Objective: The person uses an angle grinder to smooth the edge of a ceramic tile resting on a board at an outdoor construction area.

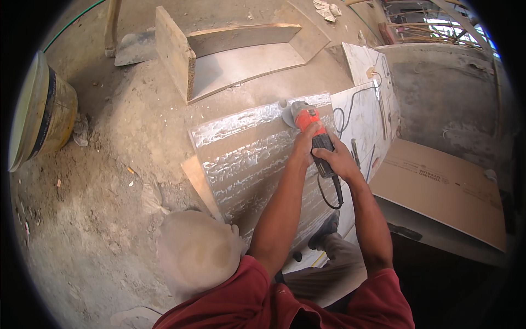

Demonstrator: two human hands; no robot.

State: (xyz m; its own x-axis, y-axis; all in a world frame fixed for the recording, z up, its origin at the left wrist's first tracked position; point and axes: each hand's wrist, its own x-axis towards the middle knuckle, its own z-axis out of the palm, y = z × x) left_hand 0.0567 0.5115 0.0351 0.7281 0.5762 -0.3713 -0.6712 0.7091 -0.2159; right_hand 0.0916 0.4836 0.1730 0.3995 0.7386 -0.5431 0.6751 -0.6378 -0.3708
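Note:
Both of my hands grip a red and black angle grinder (322, 143). My left hand (306, 143) is wrapped around its body near the red head. Closed around the black body just behind it is my right hand (338, 159). The grinder's disc (288, 116) is at the far part of a board (241, 137) striped in brown and crinkled silver foil. Close by the disc, a small rounded notch shows at the board's far edge. Whether the disc touches the board or spins, I cannot tell. A black cord runs from the grinder's rear end.
White marbled panels (356, 112) carry the looping cord on the right, beside a large brown board (438, 189). Beyond the foil board stand wooden planks (174, 52) around a pale panel. A bucket (57, 112) is at far left. My shoe (324, 230) rests near the board.

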